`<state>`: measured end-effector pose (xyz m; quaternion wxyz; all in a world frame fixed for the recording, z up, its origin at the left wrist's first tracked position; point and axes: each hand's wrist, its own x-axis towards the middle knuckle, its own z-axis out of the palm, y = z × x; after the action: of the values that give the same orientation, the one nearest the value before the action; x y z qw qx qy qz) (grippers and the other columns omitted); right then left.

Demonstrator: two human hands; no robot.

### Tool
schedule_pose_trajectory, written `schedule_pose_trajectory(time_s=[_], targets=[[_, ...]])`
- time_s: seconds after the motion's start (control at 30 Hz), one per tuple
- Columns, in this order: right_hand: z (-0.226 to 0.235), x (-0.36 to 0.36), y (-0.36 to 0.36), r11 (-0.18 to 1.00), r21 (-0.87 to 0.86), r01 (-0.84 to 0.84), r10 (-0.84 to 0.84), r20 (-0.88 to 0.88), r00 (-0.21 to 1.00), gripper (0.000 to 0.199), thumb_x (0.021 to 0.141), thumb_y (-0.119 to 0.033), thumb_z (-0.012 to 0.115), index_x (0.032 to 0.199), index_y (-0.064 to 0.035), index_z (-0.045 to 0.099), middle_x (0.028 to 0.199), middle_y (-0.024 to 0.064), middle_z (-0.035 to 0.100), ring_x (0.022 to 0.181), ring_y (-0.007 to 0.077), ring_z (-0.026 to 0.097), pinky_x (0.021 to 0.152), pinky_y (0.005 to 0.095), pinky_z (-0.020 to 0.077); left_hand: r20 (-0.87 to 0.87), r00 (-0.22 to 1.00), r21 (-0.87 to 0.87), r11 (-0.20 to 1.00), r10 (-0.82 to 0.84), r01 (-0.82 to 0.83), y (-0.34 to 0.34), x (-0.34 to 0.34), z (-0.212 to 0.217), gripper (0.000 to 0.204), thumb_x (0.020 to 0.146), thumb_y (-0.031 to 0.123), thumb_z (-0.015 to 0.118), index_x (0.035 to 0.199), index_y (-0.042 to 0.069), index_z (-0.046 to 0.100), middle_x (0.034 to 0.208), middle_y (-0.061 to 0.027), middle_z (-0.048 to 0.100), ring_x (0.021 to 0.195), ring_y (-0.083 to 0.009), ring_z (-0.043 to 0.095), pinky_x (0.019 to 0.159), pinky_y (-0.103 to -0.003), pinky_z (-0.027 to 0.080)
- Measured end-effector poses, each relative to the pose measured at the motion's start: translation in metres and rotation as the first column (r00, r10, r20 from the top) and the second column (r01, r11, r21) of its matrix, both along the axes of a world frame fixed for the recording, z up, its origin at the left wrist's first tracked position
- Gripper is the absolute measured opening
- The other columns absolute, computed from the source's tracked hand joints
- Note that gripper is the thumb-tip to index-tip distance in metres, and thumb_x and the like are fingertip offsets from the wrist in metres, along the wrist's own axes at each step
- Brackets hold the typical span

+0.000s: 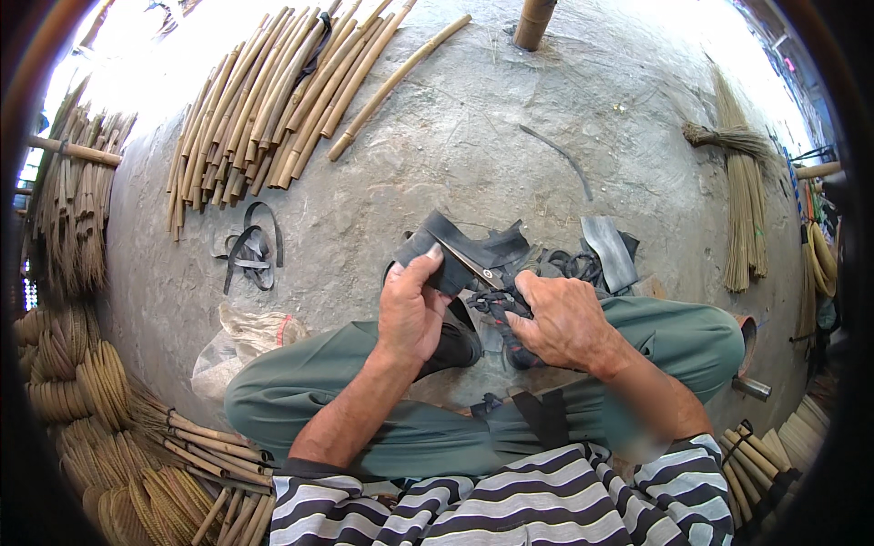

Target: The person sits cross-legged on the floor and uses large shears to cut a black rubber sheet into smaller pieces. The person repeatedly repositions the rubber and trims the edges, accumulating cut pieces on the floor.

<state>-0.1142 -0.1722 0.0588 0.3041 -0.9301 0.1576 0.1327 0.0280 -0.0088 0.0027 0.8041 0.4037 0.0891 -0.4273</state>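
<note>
"What's in the left hand (pixel 410 309)?"
"A black rubbery sheet (pixel 472 245), pinched between thumb and fingers at the centre of the frame."
"And the right hand (pixel 566 314)?"
"Clenched round the handles of the scissors (pixel 488 274), blades against the sheet."
"Bamboo poles (pixel 264 114) upper left, too."

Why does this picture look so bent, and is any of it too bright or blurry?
Head view throughout: fisheye distortion inside a dark rim; glare whitening the grey floor at upper left, beside the bamboo poles; a blurred patch over the right forearm; scissors, left hand and right hand fairly sharp.
</note>
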Motion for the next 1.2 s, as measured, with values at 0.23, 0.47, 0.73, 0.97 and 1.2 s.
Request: schedule_pose_trajectory(time_s=[0.23, 0.47, 0.73, 0.97, 1.2], targets=[[-0.007, 0.002, -0.001, 0.977, -0.213, 0.019, 0.055, 0.335, 0.941, 0.043, 0.082, -0.034, 0.080, 0.096, -0.0006, 0.056, 0.085, 0.0198, 0.067, 0.083, 0.0427, 0.068, 0.076, 0.0498, 0.0509, 0.065, 0.997, 0.135, 0.990, -0.051, 0.042, 0.000, -0.017, 0.007, 0.012, 0.097, 0.010, 0.065, 0.108, 0.012, 0.068, 0.101, 0.0034, 0.073, 0.086, -0.0068, 0.069, 0.076, -0.026, 0.055], [0.000, 0.000, 0.000, 0.998, -0.062, 0.009, -0.004, 0.090, 0.996, 0.042, 0.084, -0.035, 0.079, 0.094, -0.0005, 0.058, 0.082, 0.0206, 0.068, 0.080, 0.0416, 0.071, 0.072, 0.0507, 0.0530, 0.063, 0.997, 0.122, 0.992, -0.033, 0.025, -0.002, -0.018, 0.010, 0.011, 0.096, 0.011, 0.068, 0.107, 0.013, 0.069, 0.099, 0.0045, 0.073, 0.084, -0.0059, 0.068, 0.071, -0.025, 0.052], [-0.010, -0.001, 0.001, 0.990, -0.139, -0.016, 0.042, 0.182, 0.982, 0.044, 0.084, -0.038, 0.078, 0.096, 0.0010, 0.060, 0.084, 0.0193, 0.067, 0.082, 0.0383, 0.070, 0.074, 0.0481, 0.0515, 0.001, 0.998, 0.017, 0.997, 0.070, -0.070, -0.002, -0.008, 0.008, 0.011, 0.097, 0.010, 0.064, 0.107, 0.009, 0.069, 0.100, -0.0012, 0.075, 0.086, -0.0124, 0.072, 0.076, -0.030, 0.056], [-0.010, -0.001, 0.000, 0.967, -0.253, -0.017, 0.070, 0.201, 0.977, 0.050, 0.078, -0.038, 0.082, 0.101, 0.0005, 0.061, 0.091, 0.0146, 0.062, 0.088, 0.0321, 0.063, 0.081, 0.0433, 0.0440, 0.096, 0.995, 0.123, 0.992, -0.011, -0.001, -0.001, -0.011, 0.007, 0.015, 0.097, 0.005, 0.062, 0.110, 0.005, 0.070, 0.104, -0.0005, 0.074, 0.091, -0.0092, 0.070, 0.081, -0.027, 0.056], [-0.007, 0.002, 0.000, 0.977, -0.213, 0.000, 0.046, 0.210, 0.977, 0.048, 0.077, -0.037, 0.083, 0.098, -0.0027, 0.057, 0.088, 0.0140, 0.060, 0.084, 0.0319, 0.061, 0.078, 0.0433, 0.0404, 0.258, 0.966, 0.040, 0.999, 0.022, -0.033, -0.003, -0.006, 0.013, 0.017, 0.095, 0.003, 0.062, 0.110, 0.005, 0.070, 0.103, -0.0033, 0.074, 0.092, -0.0133, 0.070, 0.085, -0.030, 0.055]])
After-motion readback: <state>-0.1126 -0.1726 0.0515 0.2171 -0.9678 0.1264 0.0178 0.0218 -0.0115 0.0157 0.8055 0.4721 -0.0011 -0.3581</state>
